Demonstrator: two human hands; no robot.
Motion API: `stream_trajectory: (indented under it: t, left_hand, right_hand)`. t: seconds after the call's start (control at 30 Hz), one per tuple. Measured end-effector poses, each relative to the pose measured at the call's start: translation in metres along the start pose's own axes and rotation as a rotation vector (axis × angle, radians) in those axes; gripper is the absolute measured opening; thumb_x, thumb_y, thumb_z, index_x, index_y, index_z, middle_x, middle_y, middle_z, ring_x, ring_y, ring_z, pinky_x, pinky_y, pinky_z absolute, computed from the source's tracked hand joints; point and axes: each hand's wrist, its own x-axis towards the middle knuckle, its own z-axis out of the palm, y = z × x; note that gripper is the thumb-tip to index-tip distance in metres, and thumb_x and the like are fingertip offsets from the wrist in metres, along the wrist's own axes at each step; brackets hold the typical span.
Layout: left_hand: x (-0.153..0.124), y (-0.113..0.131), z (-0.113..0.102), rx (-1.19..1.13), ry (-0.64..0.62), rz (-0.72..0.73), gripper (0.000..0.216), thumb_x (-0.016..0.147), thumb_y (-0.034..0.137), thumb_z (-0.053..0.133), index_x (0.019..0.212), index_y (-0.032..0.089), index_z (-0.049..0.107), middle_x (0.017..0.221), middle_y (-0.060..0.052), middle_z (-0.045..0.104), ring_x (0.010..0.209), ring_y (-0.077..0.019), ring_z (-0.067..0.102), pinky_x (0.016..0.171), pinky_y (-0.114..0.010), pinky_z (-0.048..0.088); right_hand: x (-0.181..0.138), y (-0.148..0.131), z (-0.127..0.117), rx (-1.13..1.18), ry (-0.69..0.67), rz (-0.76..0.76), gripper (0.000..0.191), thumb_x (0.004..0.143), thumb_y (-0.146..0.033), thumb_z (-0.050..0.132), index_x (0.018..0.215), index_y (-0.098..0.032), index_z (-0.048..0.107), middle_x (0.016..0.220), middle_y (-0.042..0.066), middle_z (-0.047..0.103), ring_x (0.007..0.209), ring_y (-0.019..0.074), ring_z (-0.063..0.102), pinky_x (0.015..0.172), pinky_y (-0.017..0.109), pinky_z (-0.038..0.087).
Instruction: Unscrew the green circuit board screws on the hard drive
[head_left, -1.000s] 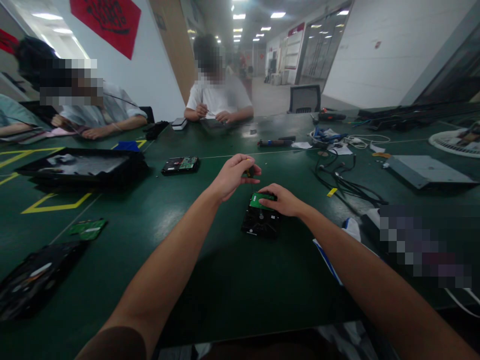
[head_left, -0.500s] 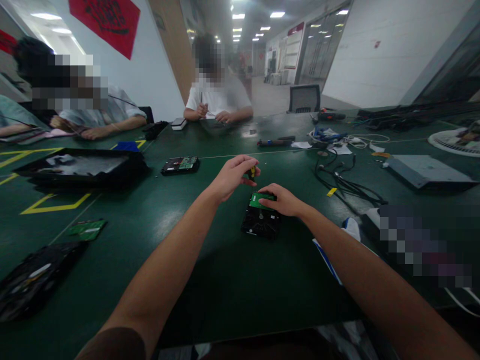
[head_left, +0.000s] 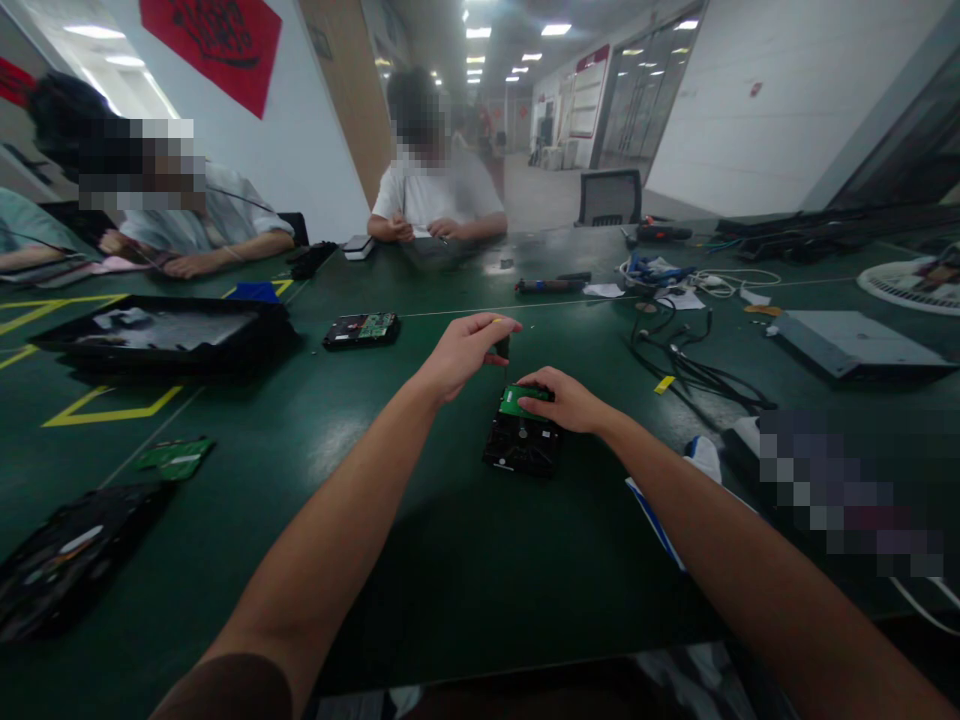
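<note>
A black hard drive (head_left: 521,440) with a green circuit board (head_left: 517,399) on top lies on the dark green table (head_left: 450,540) in front of me. My right hand (head_left: 566,398) rests on the drive's far end, fingers pressed on the green board. My left hand (head_left: 465,350) hovers just above and left of it, fingers closed round a small screwdriver (head_left: 501,345) with a yellow and black handle, held upright with its thin shaft pointing down at the board.
A second hard drive (head_left: 361,329) lies further left, beside a black tray (head_left: 161,330). A loose green board (head_left: 176,457) and black casing (head_left: 67,560) sit near left. Cables (head_left: 675,360) and a grey box (head_left: 847,340) lie right. Other people sit across the table.
My left hand has turned the screwdriver slightly in its fingers and its tip has come down toward the green board. My right hand and the drive have stayed put.
</note>
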Motion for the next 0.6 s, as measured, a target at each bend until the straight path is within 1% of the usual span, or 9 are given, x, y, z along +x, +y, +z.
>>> stream_trajectory:
  t: [0.1, 0.2, 0.3, 0.37, 0.47, 0.53, 0.6]
  left_hand:
    - [-0.0004, 0.0005, -0.0003, -0.017, 0.007, -0.026, 0.022, 0.091, 0.035, 0.067, 0.097, 0.014, 0.073, 0.097, -0.009, 0.068, 0.093, -0.0195, 0.064, 0.067, -0.027, 0.059]
    - [-0.0005, -0.0004, -0.0004, -0.091, -0.006, -0.061, 0.020, 0.091, 0.034, 0.067, 0.100, 0.016, 0.067, 0.094, -0.009, 0.071, 0.091, -0.0213, 0.068, 0.065, -0.030, 0.060]
    - [-0.0003, -0.0016, 0.0000, -0.151, -0.010, -0.070, 0.016, 0.091, 0.032, 0.064, 0.098, 0.017, 0.062, 0.094, -0.010, 0.072, 0.092, -0.0224, 0.069, 0.067, -0.033, 0.061]
    - [0.0001, -0.0017, -0.0001, -0.140, -0.006, -0.053, 0.014, 0.091, 0.030, 0.063, 0.094, 0.017, 0.064, 0.095, -0.010, 0.071, 0.093, -0.0217, 0.068, 0.068, -0.032, 0.060]
    - [0.0005, -0.0006, -0.0012, -0.050, 0.022, -0.004, 0.016, 0.089, 0.030, 0.062, 0.088, 0.016, 0.069, 0.098, -0.009, 0.067, 0.093, -0.0195, 0.064, 0.064, -0.026, 0.058]
    - [0.0004, 0.0003, -0.0021, -0.011, 0.031, 0.021, 0.018, 0.089, 0.031, 0.061, 0.087, 0.016, 0.071, 0.099, -0.008, 0.066, 0.094, -0.0193, 0.062, 0.062, -0.025, 0.057]
    - [0.0002, 0.0006, -0.0028, -0.018, 0.017, 0.015, 0.019, 0.089, 0.031, 0.060, 0.090, 0.016, 0.072, 0.098, -0.009, 0.066, 0.094, -0.0200, 0.063, 0.061, -0.025, 0.057]
  right_hand:
    - [0.0000, 0.0006, -0.0003, -0.004, -0.005, -0.003, 0.035, 0.095, -0.040, 0.069, 0.126, -0.025, 0.070, 0.115, 0.009, 0.068, 0.102, 0.0235, 0.062, 0.088, 0.039, 0.050]
    - [0.0004, 0.0030, 0.0013, -0.010, 0.003, -0.014, 0.036, 0.094, -0.041, 0.069, 0.126, -0.025, 0.070, 0.114, 0.008, 0.068, 0.102, 0.0235, 0.062, 0.089, 0.039, 0.049]
    - [0.0007, 0.0044, 0.0027, -0.015, 0.010, -0.019, 0.035, 0.094, -0.041, 0.069, 0.126, -0.025, 0.070, 0.113, 0.008, 0.068, 0.101, 0.0229, 0.062, 0.087, 0.038, 0.049]
    - [0.0007, 0.0041, 0.0027, -0.016, 0.007, -0.018, 0.036, 0.094, -0.041, 0.069, 0.126, -0.024, 0.070, 0.113, 0.008, 0.068, 0.100, 0.0228, 0.062, 0.086, 0.038, 0.049]
    - [0.0005, 0.0026, 0.0020, -0.006, 0.000, -0.017, 0.035, 0.095, -0.040, 0.069, 0.126, -0.024, 0.071, 0.114, 0.009, 0.068, 0.101, 0.0233, 0.062, 0.087, 0.038, 0.049]
    - [0.0005, 0.0020, 0.0017, 0.005, 0.004, -0.018, 0.034, 0.095, -0.040, 0.069, 0.125, -0.025, 0.071, 0.115, 0.009, 0.068, 0.103, 0.0239, 0.062, 0.088, 0.039, 0.049]
    - [0.0006, 0.0022, 0.0016, 0.005, 0.008, -0.022, 0.034, 0.094, -0.040, 0.069, 0.125, -0.026, 0.071, 0.115, 0.009, 0.069, 0.104, 0.0242, 0.063, 0.090, 0.040, 0.049]
